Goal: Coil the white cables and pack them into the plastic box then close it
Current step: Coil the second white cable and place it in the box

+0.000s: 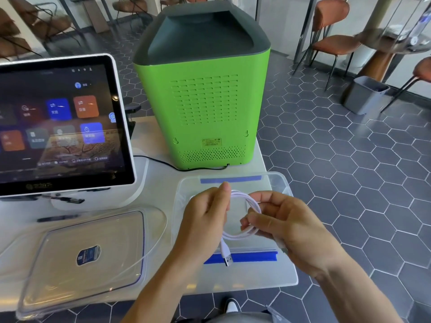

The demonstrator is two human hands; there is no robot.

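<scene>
A white cable [250,201] is wound into a small loop that I hold above the clear plastic box [277,180]. My left hand [205,217] pinches the loop's upper left part. My right hand [279,224] grips the loop's right side with curled fingers. The cable's USB plug [227,258] hangs down from the loop's bottom. The box has blue clips at its far and near edges and stands open on the white table. Its clear lid [77,259] lies upside down to the left, with a blue label in its middle.
A green machine [205,94] stands behind the box, with a black cord [163,163] along the table. A touchscreen terminal [58,122] fills the left. The table edge [295,273] runs close to the box's right side. Chairs and a grey bin [363,94] stand on the tiled floor.
</scene>
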